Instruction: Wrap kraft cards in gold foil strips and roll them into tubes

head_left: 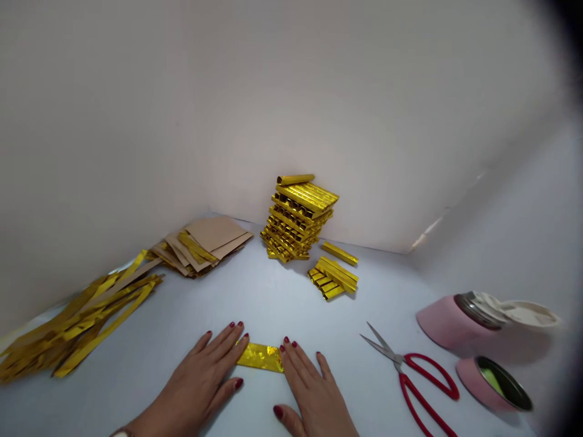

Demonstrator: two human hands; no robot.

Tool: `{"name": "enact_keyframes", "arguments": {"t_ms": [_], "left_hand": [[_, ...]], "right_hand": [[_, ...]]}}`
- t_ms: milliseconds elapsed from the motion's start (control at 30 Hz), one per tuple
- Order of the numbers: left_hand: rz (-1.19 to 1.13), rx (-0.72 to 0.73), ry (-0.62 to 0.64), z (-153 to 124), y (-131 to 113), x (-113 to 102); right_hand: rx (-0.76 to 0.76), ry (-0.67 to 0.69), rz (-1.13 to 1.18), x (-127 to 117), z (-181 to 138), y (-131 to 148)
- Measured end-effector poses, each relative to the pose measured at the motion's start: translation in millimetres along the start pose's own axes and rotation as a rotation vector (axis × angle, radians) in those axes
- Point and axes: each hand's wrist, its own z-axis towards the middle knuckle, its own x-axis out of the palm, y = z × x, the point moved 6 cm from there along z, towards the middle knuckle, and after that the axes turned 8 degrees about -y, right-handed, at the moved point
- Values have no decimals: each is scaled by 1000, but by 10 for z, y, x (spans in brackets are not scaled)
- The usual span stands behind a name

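Note:
A short strip of shiny gold paper (260, 357) lies flat on the pale table in front of me. My left hand (207, 373) rests palm down with fingers stretched out over the strip's left end. Over its right end lies my right hand (310, 385), also flat, its fingers extended and the thumb apart. Both ends of the strip are hidden under the fingers. To the right of my right hand, scissors (397, 359) with red handles lie with their blades apart.
Folded gold paper tubes stand in a tall stack (298, 221) by the wall, with a few more tubes (334, 278) before it. Brown-backed sheets (218, 237) and long gold strips (86, 321) lie left. A pink flask (455, 321) and pink cup (483, 382) stand right.

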Motion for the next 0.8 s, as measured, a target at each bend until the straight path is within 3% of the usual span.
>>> {"name": "enact_keyframes", "arguments": {"t_ms": [167,267,500,667,800], "left_hand": [[-111,-57,-44,133,28,-93],[-247,-51,-126,201,19,-149],[-516,-79,-189,229,51,-118],[-629,-164,-195,297,57,-169],[-702,-273,-184,315,93,-204]], "right_hand": [[-3,-30,8,3,-4,0],[-7,-113,8,-5,-20,-11],[-22,-325,19,-113,-13,-44],[-8,-516,256,-294,-29,-96],[118,-493,520,-331,-24,-133]]}}
